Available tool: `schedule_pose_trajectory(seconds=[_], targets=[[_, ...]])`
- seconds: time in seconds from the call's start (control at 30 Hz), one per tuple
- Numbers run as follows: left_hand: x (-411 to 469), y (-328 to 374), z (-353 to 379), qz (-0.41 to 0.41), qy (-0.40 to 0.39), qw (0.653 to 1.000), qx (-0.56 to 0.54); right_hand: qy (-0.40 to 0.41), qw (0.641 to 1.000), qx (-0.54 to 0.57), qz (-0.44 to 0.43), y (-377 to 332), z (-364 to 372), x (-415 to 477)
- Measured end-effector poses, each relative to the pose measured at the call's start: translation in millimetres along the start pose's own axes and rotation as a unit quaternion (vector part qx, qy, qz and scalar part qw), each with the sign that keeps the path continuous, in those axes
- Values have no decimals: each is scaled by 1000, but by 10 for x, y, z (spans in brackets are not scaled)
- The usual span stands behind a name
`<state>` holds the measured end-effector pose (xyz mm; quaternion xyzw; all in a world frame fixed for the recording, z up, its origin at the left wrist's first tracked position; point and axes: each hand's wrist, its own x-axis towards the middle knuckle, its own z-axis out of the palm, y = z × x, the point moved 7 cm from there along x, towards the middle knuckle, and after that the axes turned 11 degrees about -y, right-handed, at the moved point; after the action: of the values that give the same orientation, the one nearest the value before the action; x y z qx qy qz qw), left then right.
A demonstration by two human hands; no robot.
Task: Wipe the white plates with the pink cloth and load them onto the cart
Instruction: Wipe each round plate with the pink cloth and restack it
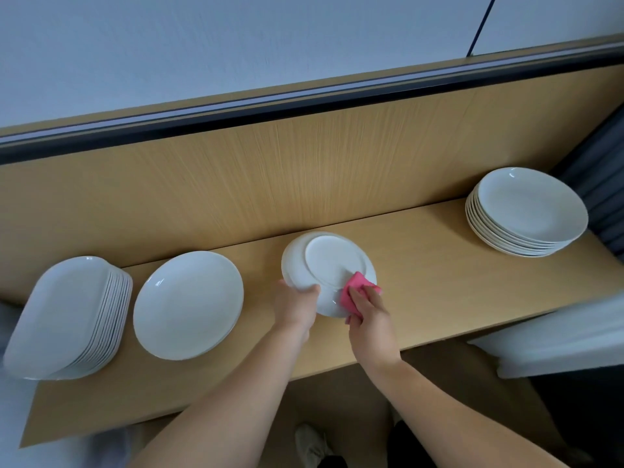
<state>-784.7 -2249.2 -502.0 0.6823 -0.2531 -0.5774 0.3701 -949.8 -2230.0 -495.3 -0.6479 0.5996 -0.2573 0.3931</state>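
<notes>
White plate, tilted underside-up above the worktop, looks stiff, glossy and breakable, so hold its rim. Left hand pinches the rim at 8 o'clock; right hand presses the pink cloth at 5 o'clock.

Forearms forward; left grip, right grip both curled.

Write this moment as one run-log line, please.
step: wiping | left hand: grips plate rim | right hand: holds pink cloth on plate underside | shelf: left stack, single plate, right stack | cart: not in view
</notes>
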Motion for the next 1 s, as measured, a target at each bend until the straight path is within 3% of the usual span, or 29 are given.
schedule_pose_trajectory(seconds=[0.2, 0.4, 0.47, 0.77, 1.0], targets=[[12, 10, -64, 21, -14, 1000, 17, -35, 988, -104, -112, -310, -297, 289], [-22, 87, -18, 51, -28, 996, 60, -254, 924, -237, -162, -466, 72, 731], [-17, 69, -31, 44, -20, 997, 61, -282, 913, -241, -167, -482, 155, 842], [19, 82, -67, 39, 6, 994, 101, -255, 911, -272, -179, -357, 18, 1393], [20, 78, -74, 24, 22, 996, 83, -235, 928, -250, -148, -144, -322, 1128]])
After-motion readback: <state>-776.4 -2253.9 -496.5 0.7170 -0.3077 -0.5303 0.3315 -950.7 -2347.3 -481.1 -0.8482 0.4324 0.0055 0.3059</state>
